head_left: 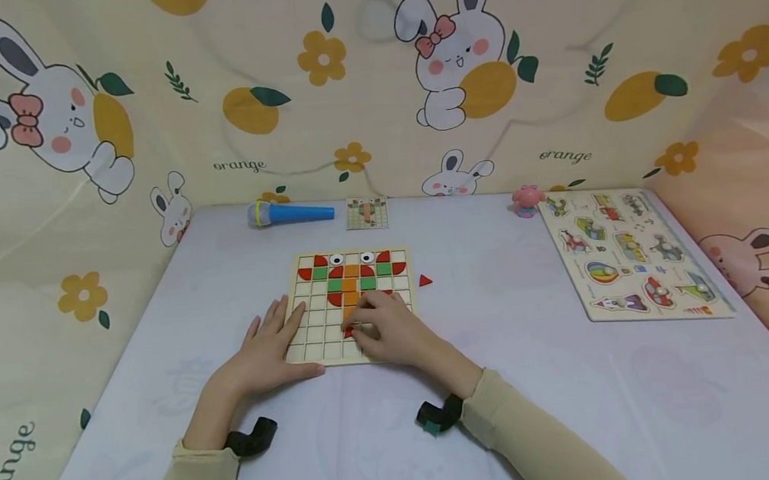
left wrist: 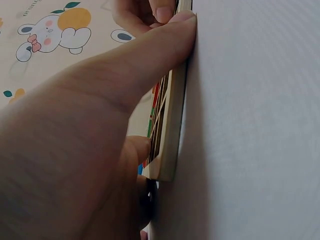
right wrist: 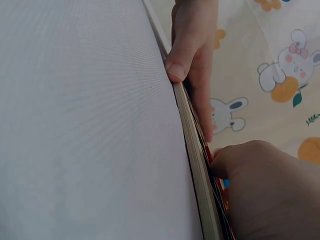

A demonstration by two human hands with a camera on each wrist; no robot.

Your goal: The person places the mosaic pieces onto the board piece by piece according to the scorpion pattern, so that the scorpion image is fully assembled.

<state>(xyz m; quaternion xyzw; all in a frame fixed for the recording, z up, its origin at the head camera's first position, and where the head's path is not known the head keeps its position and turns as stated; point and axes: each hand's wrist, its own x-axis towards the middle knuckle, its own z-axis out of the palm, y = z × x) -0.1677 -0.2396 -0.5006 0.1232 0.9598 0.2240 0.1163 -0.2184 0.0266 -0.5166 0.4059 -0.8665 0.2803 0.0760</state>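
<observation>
A wooden grid board (head_left: pixel 311 330) lies on the table, with red quarter-round, green square and orange square pieces and two eye pieces (head_left: pixel 367 257) set in its upper and middle cells. My left hand (head_left: pixel 264 353) rests on its left side, fingers spread, the thumb (left wrist: pixel 170 35) along the front edge. Over the lower middle cells, my right hand (head_left: pixel 392 331) pinches a small red piece (head_left: pixel 348 333) between thumb and fingers, mostly hidden by them. Some cells at the right lie under this hand.
One red triangle (head_left: pixel 425 280) lies right of the board. Behind it are a small pattern card (head_left: pixel 366 213) and a blue toy microphone (head_left: pixel 300 213). A pink toy figure (head_left: pixel 527 201) stands beside a picture puzzle board (head_left: pixel 640 256) at the right. A printed cloth (head_left: pixel 371 81) hangs behind.
</observation>
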